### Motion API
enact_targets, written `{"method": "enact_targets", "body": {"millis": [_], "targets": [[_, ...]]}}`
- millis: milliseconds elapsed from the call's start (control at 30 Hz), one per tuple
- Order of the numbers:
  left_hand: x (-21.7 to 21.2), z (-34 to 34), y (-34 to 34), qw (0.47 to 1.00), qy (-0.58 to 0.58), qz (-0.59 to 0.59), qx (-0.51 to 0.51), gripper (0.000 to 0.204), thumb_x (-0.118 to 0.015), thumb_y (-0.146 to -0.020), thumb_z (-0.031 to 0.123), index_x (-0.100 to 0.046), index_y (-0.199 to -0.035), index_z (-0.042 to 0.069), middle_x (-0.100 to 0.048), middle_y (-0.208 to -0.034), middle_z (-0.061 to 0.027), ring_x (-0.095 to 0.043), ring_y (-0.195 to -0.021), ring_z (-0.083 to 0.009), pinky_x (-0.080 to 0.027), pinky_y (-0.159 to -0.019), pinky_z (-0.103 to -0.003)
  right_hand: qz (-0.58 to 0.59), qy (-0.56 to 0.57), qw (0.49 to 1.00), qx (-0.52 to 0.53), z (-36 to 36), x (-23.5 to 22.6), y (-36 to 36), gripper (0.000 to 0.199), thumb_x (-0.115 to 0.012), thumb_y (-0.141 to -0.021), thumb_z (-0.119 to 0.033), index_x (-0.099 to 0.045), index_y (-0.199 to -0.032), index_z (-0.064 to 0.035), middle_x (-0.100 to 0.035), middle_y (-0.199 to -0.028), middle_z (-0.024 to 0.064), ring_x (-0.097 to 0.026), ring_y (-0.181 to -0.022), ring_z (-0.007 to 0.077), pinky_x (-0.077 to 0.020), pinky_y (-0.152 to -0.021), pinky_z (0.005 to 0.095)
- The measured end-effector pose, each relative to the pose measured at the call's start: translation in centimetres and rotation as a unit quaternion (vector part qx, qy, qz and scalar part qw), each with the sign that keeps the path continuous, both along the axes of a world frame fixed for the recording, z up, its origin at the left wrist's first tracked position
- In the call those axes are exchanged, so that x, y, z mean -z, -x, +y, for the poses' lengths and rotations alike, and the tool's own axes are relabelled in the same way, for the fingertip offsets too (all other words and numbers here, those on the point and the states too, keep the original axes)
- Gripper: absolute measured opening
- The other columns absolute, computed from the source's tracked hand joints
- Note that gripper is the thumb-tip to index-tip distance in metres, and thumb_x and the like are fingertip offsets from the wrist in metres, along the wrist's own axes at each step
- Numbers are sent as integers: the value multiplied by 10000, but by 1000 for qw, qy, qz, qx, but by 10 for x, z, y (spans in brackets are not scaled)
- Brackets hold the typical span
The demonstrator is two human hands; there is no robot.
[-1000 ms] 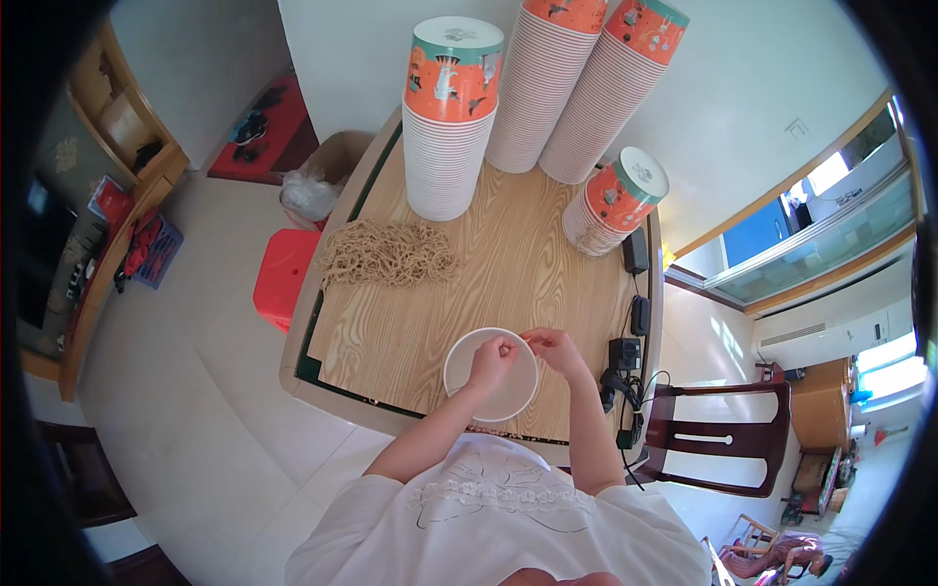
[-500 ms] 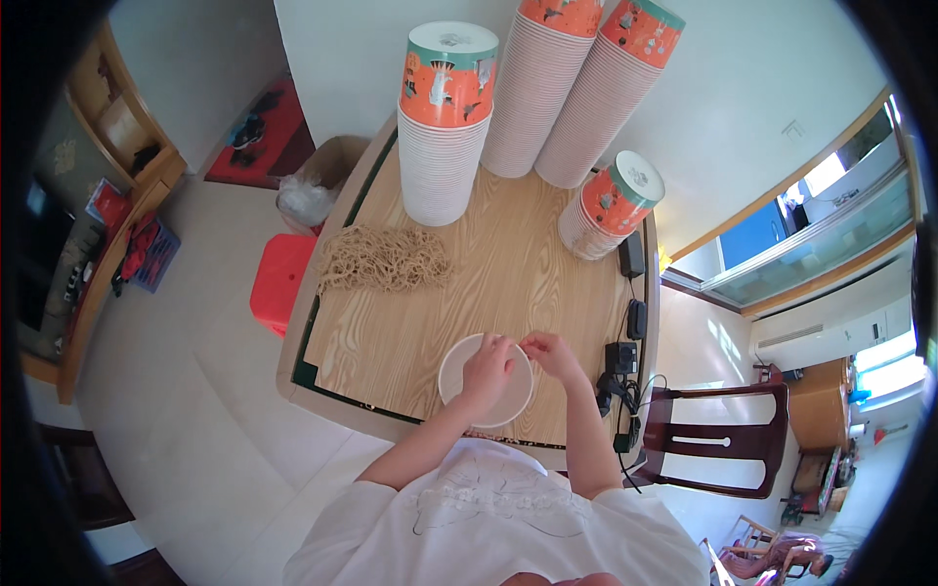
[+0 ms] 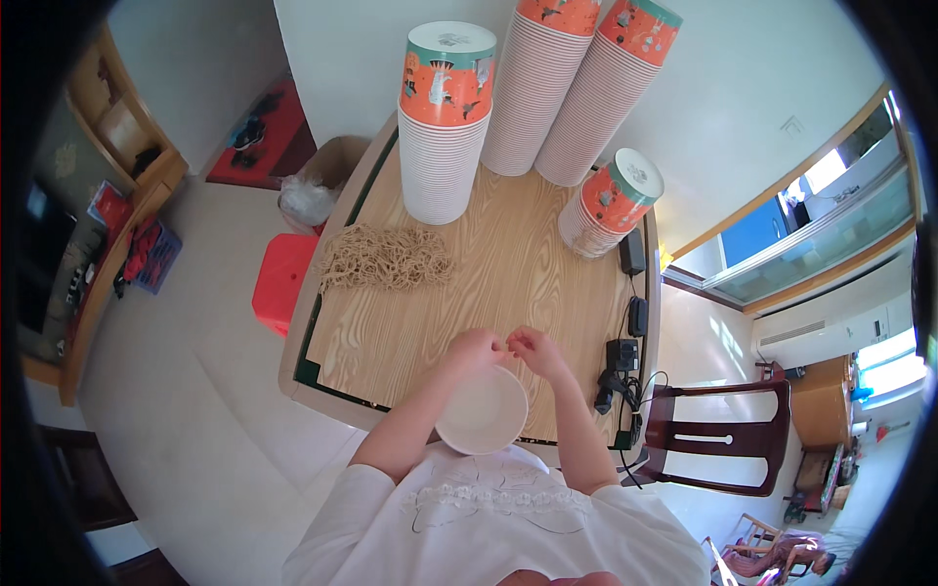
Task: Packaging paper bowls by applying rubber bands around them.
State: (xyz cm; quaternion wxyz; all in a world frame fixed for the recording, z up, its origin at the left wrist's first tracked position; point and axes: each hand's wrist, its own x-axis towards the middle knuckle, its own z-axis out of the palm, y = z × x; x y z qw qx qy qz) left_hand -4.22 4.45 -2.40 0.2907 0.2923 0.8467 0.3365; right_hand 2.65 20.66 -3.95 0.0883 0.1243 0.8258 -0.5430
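Note:
A white paper bucket (image 3: 483,415) sits at the table's near edge against my shirt, its open mouth facing up. Just beyond its far rim, my left hand (image 3: 475,348) and my right hand (image 3: 533,350) meet fingertip to fingertip. Both have their fingers pinched together; whatever they hold is too small to make out. Left of centre on the table lies a heap of tan twine pieces (image 3: 386,258). Behind it, upside-down paper buckets with orange and green printed sides rise in a tall stack (image 3: 446,127).
Two taller bucket stacks (image 3: 539,98) lean by the wall, and a shorter stack (image 3: 614,203) stands at the right. Black adapters and cables (image 3: 621,356) line the right table edge. A red stool (image 3: 278,283) is on the left, a dark wooden chair (image 3: 718,439) on the right.
The bucket has shifted toward my body. My left hand has moved from over the bucket's mouth to beyond its far rim, meeting my right hand, which has moved slightly left.

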Motion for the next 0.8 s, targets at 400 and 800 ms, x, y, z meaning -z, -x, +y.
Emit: {"method": "enact_targets", "body": {"millis": [400, 800], "targets": [[33, -5, 9, 948, -187, -242, -86, 160, -612, -748, 217, -644, -751, 60, -464, -485, 28, -404, -428, -79, -304, -390, -248, 34, 17, 999, 34, -14, -12, 6, 80, -536, -795, -62, -538, -853, -7, -583, -730, 44, -548, -643, 103, -455, -579, 235], [37, -9, 7, 921, -137, -315, -182, 136, -636, -736, 191, -643, -781, 63, -501, -516, 10, -414, -408, -68, -314, -369, -226, -51, -106, 976, -184, -2, -30, 6, 114, -600, -742, -120, -573, -815, -37, -591, -689, 60, -557, -622, 138, -448, -564, 257]]}}
